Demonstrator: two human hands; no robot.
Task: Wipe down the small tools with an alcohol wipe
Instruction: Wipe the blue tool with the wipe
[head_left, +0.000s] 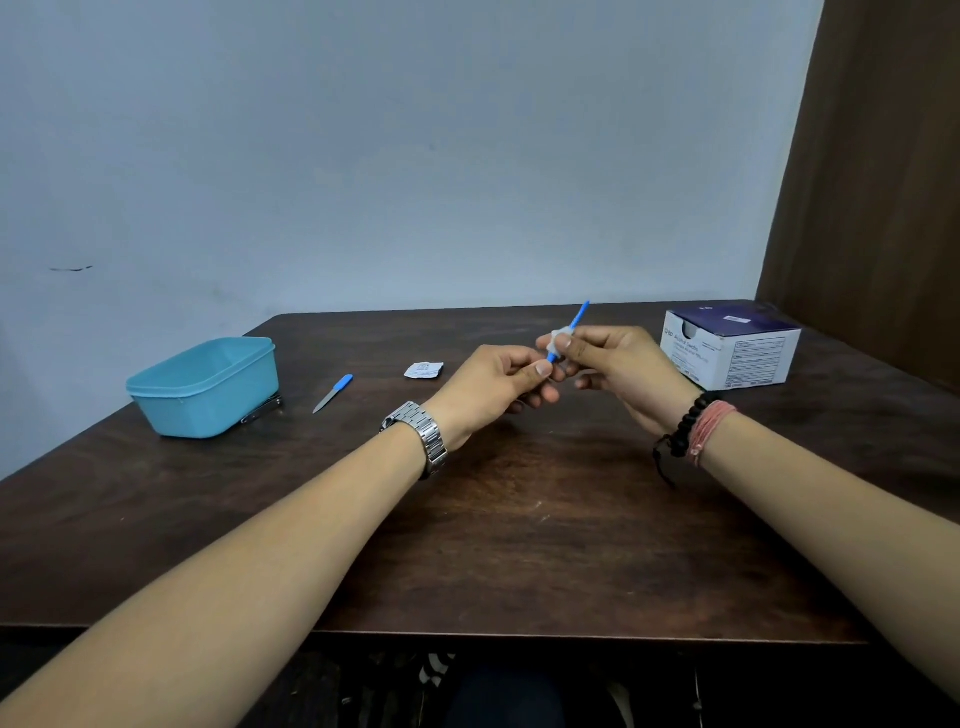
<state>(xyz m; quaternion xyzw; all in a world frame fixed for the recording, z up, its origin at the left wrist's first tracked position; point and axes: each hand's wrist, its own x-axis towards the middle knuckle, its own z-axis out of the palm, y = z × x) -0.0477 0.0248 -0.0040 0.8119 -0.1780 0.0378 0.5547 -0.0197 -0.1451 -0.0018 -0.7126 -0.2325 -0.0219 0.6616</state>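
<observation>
— Above the middle of the dark wooden desk (519, 519), what were the hands doing?

— The left hand (498, 387) pinched the lower end of a slim blue tool (576, 319) between thumb and curled fingers (543, 370). The right hand (618, 364) had its fingers clenched round a white alcohol wipe (560, 336), which was wrapped about the tool's middle. The tool slanted up and away, its tip clear of both hands.

— Were any other tools about?

— Yes. A nail file with a blue handle (332, 394) lay flat on the desk, left of the hands and well apart from them. Just beside it stood a teal plastic tub (205, 387), and a small metal piece (262, 410) poked out from under the tub's near right corner; what it was I could not tell.

— And the wipe's packaging?

— A torn white sachet (425, 370) lay on the desk near the left hand's knuckles, not touching them. At the far right corner sat a box of swabs (732, 351), dark on top and white on the sides, its print too small to read.

— Anything on the wrists?

— A steel watch (421, 434) on the left, and a black bead bracelet (685, 426) beside pink threads (709, 428) on the right.
</observation>
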